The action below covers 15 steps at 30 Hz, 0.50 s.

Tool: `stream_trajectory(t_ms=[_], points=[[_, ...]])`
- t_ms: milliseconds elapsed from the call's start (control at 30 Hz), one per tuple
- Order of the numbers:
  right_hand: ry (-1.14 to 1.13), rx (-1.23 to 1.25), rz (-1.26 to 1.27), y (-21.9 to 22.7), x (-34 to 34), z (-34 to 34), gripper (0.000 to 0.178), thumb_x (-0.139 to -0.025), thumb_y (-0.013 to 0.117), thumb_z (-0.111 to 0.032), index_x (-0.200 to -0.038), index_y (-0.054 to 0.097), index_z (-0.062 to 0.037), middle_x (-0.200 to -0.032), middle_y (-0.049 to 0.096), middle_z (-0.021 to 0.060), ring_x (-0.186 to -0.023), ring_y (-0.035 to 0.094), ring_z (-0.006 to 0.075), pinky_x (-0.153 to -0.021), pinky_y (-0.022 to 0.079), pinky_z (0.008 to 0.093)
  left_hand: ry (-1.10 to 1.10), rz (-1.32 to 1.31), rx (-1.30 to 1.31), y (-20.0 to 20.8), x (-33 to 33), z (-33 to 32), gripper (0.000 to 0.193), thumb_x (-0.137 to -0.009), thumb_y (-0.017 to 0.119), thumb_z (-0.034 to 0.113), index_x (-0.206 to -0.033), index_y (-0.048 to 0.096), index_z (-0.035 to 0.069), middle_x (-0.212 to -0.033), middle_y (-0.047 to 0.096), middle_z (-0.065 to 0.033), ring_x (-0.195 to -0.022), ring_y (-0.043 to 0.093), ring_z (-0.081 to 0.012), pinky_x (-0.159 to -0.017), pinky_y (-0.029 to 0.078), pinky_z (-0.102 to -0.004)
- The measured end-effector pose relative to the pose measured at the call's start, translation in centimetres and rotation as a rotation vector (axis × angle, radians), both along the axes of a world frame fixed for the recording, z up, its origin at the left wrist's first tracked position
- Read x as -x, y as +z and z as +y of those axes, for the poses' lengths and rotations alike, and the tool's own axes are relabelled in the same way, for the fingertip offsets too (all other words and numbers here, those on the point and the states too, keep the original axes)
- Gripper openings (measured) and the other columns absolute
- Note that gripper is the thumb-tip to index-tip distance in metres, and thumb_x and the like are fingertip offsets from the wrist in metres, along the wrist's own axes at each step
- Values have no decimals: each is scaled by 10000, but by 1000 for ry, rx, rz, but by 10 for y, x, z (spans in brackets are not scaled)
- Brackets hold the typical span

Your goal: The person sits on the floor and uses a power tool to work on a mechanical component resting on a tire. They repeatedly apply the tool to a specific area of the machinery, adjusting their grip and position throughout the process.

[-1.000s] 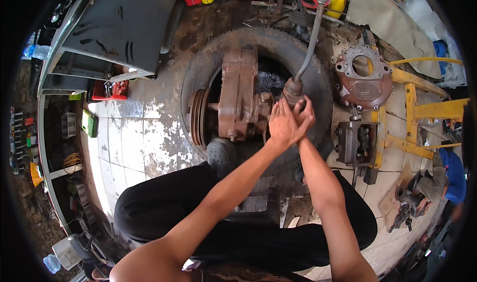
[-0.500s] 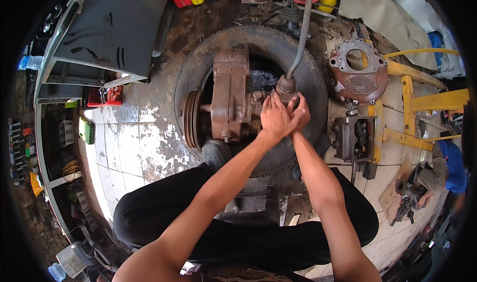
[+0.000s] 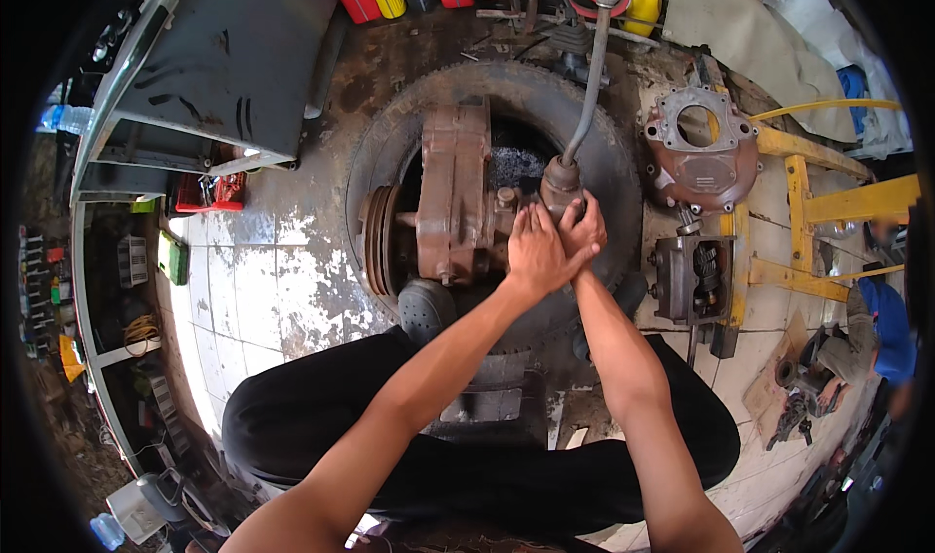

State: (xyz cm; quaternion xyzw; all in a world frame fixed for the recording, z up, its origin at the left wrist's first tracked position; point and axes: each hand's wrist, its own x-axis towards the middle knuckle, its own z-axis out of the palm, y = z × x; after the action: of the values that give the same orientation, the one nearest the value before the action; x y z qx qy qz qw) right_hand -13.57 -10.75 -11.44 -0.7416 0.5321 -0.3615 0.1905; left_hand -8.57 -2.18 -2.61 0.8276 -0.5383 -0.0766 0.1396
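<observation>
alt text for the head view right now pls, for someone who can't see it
A person's left hand and right hand overlap near the base of a long bent lever on a brown metal housing, set on a tire. To the right are a brown casting with a large hole, an open gear case and a yellow frame.

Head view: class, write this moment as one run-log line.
left hand: at lever housing, overlapping right hand | right hand: at lever housing | lever: extends from housing | brown gearbox: over tyre
</observation>
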Motion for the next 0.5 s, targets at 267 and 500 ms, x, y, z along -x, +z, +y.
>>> stream_trajectory(t_ms=[267, 500], points=[[42, -27, -95, 1, 0, 3, 330, -960, 537, -319, -1116, 654, -52, -1018, 708, 171, -905, 680, 385, -763, 545, 457, 245, 374, 36, 0, -6, -22, 966, -868, 505, 679, -1307, 463, -180, -1344, 481, -396, -1270, 515, -453, -1134, 346, -449], [16, -31, -179, 5, -4, 0, 303, -911, 585, -275, -1097, 674, -53, -1004, 714, 166, -897, 686, 375, -779, 550, 449, 461, 692, 66, 25, -16, -42, 996, -863, 558, 626, -1397, 354, -190, -1369, 429, -431, -1328, 419, -522, -1178, 265, -472]])
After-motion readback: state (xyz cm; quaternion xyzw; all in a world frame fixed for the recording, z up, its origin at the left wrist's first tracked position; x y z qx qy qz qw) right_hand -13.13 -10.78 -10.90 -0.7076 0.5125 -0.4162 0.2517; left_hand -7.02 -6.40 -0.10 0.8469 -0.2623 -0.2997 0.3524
